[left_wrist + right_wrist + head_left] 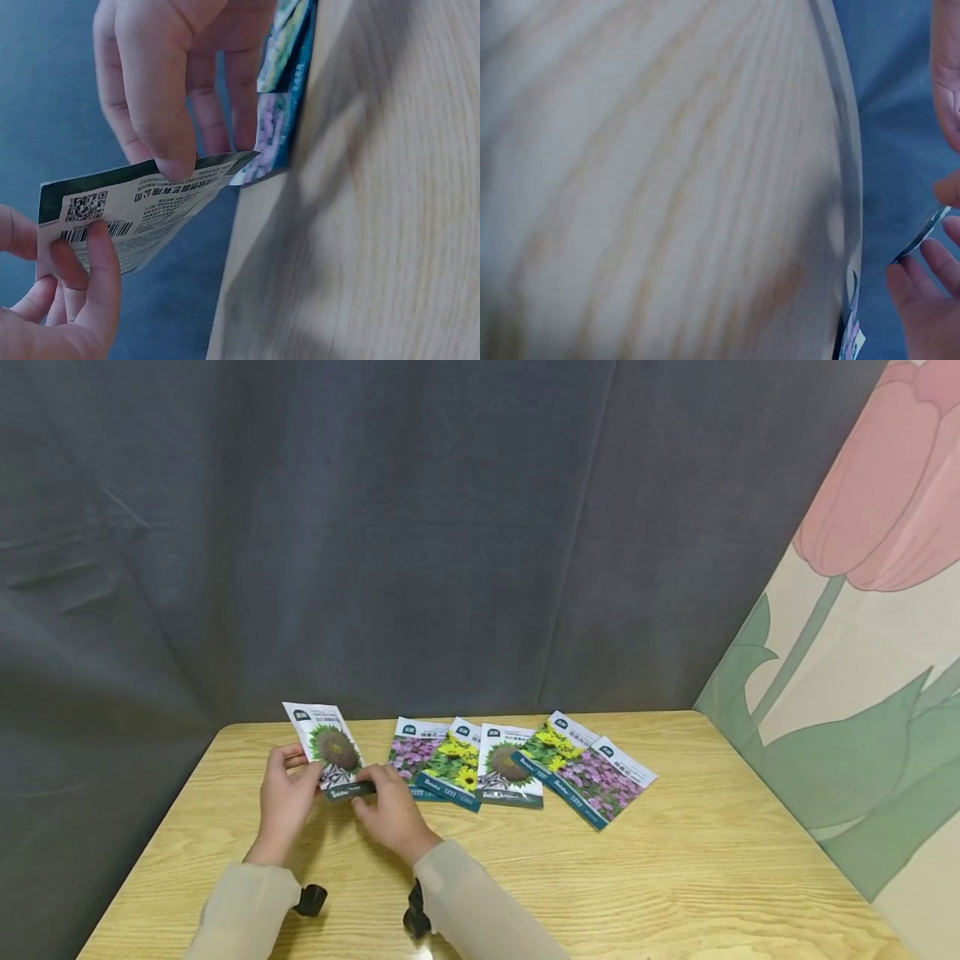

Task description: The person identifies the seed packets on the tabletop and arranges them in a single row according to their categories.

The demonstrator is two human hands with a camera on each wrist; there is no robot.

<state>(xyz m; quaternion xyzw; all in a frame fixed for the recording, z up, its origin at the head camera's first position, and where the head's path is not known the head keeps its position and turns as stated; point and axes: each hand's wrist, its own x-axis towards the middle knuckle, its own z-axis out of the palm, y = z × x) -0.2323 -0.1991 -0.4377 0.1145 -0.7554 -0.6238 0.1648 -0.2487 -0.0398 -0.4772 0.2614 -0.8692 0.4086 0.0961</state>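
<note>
A seed packet with a brown, green-fringed sunflower head on its front is held up, tilted, over the left part of the table. My left hand grips its left side, thumb in front and some fingers behind. At the lower right corner, on the dark bottom band, my right hand pinches it. The left wrist view shows the packet's printed back with a QR code and barcode. Only the packet's thin edge shows in the right wrist view.
Right of my hands, overlapping packets lie along the table's back: purple-flowered, yellow-flowered and sunflower-head ones. Further right, another yellow-flowered packet overlaps another purple-flowered one. A dark curtain hangs behind the wooden table.
</note>
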